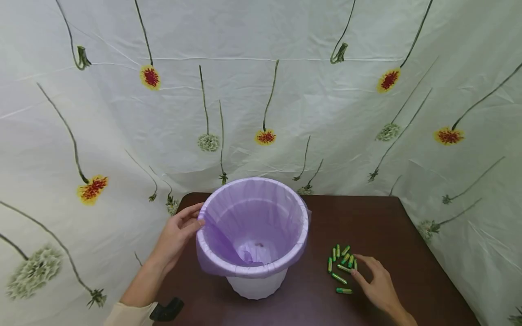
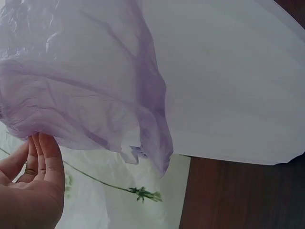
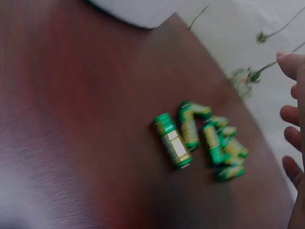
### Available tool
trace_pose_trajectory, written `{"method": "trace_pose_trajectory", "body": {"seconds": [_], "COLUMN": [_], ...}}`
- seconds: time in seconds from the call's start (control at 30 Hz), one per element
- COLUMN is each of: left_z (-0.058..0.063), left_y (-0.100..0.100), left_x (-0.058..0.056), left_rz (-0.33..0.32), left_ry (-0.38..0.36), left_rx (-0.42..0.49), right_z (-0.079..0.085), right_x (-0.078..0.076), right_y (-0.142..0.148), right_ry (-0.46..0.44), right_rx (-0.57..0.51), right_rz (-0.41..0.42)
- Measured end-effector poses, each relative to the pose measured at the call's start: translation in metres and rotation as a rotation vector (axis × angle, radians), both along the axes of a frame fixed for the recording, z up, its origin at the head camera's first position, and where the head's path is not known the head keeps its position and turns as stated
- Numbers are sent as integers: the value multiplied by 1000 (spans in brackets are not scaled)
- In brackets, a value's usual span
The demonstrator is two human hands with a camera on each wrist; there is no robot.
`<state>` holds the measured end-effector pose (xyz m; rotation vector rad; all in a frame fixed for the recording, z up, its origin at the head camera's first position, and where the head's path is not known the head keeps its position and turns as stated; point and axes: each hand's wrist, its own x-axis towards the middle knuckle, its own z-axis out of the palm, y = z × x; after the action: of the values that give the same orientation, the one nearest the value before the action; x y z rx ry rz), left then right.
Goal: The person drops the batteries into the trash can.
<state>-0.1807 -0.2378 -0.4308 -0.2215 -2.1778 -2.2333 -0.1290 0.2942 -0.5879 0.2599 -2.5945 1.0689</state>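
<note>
A white trash can [image 1: 256, 285] lined with a purple plastic bag [image 1: 261, 217] stands upright on the table. My left hand [image 1: 174, 236] grips its rim on the left side, with the thumb at the edge. In the left wrist view, the fingers [image 2: 48, 155] meet the hanging fold of the bag, which hides their tips. Several green and yellow batteries [image 1: 339, 278] lie loose to the right of the can. Beside them, my right hand [image 1: 377, 283] hovers with fingers spread and holds nothing. The right wrist view shows the batteries [image 3: 172, 142] lying apart from the fingers.
The dark brown table [image 1: 359, 217] runs under the can and batteries. A white cloth with printed flowers [image 1: 244, 108] hangs behind and at both sides. A black strap [image 1: 167, 310] is around the left wrist, by a light sleeve [image 1: 130, 314].
</note>
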Motion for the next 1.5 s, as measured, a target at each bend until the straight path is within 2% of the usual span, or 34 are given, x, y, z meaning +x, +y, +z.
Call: {"method": "trace_pose_trajectory", "body": {"seconds": [0.13, 0.37, 0.53, 0.67, 0.9, 1.07, 1.33, 1.5], "left_z": [-3, -5, -4, -4, -3, -2, -1, 1], "left_y": [1, 2, 2, 1, 0, 1, 1, 3], "left_x": [2, 3, 3, 4, 4, 4, 3, 3], "left_rz": [-8, -38, -51, -43, -33, -30, -24, -20], "left_ry": [2, 4, 12, 6, -4, -10, -11, -12], "left_rx": [67, 96, 94, 88, 79, 85, 78, 72], "right_z": [-20, -57, -74, -81, -83, -81, -61, -44], "right_x": [11, 28, 28, 26, 24, 22, 20, 14], "right_y": [-1, 1, -3, -5, -6, -5, -1, 0], "right_ry": [-51, -159, -103, -52, -92, -104, -252, -269], "right_rx": [-29, 35, 96, 130, 119, 84, -102, -135], "right_rz": [-42, -96, -101, -94, -77, -95, -100, -111]}}
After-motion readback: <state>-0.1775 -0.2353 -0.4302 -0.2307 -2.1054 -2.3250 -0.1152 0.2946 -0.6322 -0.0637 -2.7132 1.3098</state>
